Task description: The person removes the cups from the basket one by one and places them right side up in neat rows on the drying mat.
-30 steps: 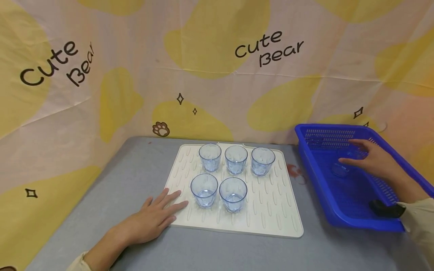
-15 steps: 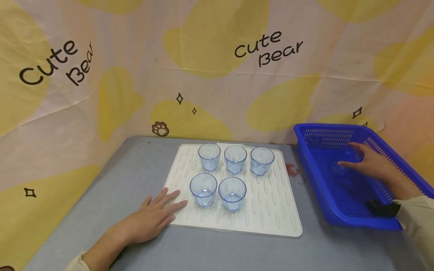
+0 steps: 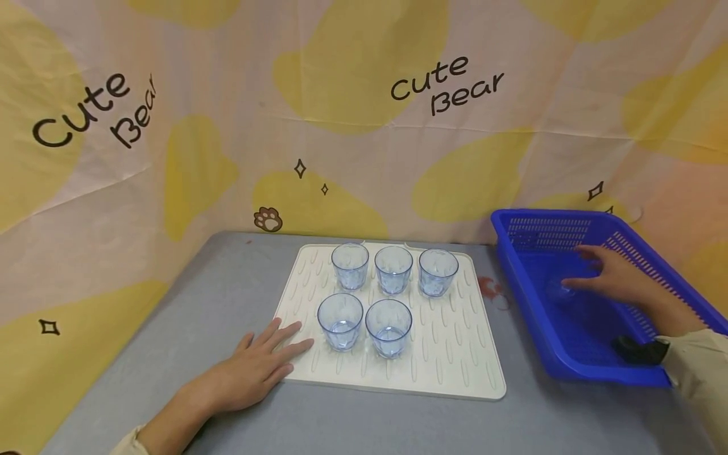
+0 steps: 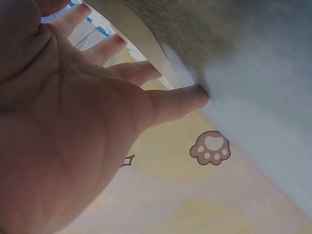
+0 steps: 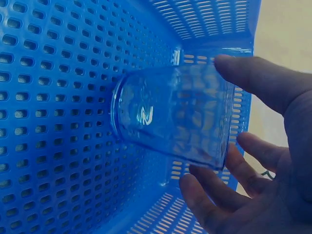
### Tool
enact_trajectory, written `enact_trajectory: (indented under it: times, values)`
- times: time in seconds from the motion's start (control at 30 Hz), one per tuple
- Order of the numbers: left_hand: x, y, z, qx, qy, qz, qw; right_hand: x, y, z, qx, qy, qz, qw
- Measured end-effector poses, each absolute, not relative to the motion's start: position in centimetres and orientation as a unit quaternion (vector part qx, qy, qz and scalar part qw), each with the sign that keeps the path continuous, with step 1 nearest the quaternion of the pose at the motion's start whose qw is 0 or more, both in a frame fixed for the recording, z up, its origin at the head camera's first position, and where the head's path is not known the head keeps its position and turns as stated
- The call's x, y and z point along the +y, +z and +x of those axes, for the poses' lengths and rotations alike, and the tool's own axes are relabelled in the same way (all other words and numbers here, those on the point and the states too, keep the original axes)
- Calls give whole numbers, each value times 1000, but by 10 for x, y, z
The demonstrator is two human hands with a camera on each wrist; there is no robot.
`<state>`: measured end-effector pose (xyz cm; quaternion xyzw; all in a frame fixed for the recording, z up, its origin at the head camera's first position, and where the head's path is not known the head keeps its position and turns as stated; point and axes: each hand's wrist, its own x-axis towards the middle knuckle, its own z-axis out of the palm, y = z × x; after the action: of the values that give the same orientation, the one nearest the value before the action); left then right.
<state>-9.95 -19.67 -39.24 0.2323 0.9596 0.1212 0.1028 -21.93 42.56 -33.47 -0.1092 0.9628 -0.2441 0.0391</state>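
Several clear bluish glass tumblers stand upright on a white ridged drying mat (image 3: 455,354): three at the back, including the middle tumbler (image 3: 394,270), and two in front, including the front right tumbler (image 3: 389,328). My left hand (image 3: 250,373) lies with spread fingers on the mat's left front edge, fingertips short of the front left tumbler (image 3: 340,321). My right hand (image 3: 617,278) reaches into a blue plastic basket (image 3: 534,316). There its thumb and fingers spread around the base of an upside-down tumbler (image 5: 170,114), rim on the basket floor. The lower fingers appear slightly apart from the glass.
The mat and basket stand on a grey table (image 3: 188,303), the basket to the right of the mat. Behind and to the left hangs a patterned cloth (image 3: 352,151). A black band (image 3: 639,349) sits at my right wrist, over the basket's near wall.
My right hand has moved slightly left and lower over the tumbler in the basket. My left hand and the tumblers on the mat have not moved.
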Motion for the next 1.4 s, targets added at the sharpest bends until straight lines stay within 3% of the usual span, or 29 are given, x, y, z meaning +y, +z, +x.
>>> enact_trajectory:
  times: [0.43, 0.73, 1.4]
  values:
    - [-196, -394, -100, 960, 117, 233, 100, 423, -338, -219, 967, -212, -130, 55]
    - [-197, -394, -99, 960, 115, 238, 97, 421, -338, -214, 951, -265, -106, 116]
    - [-197, -393, -99, 960, 116, 238, 95, 416, -338, -214, 944, -287, -111, 122]
